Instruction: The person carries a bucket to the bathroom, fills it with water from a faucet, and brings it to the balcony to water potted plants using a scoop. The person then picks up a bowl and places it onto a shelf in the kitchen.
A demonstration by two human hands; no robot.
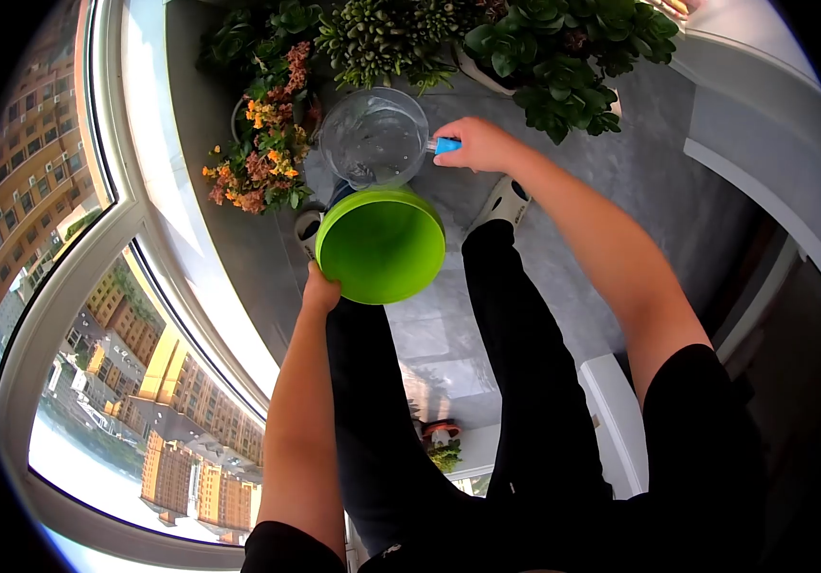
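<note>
L. hand [322,288] grips green bucket [382,248] at its side, mouth toward cam., no contents visible. Beyond it, R. hand [475,145] holds clear dipper [373,143] by blue handle [447,146]. Both vessels already taken up; how much is left, can't tell. Plants [563,67] stand farther.

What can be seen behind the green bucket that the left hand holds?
Past the green bucket, the black left trouser leg shows below, a pale shoe at its left, gray floor at its right. What lies directly behind is covered from view.
</note>
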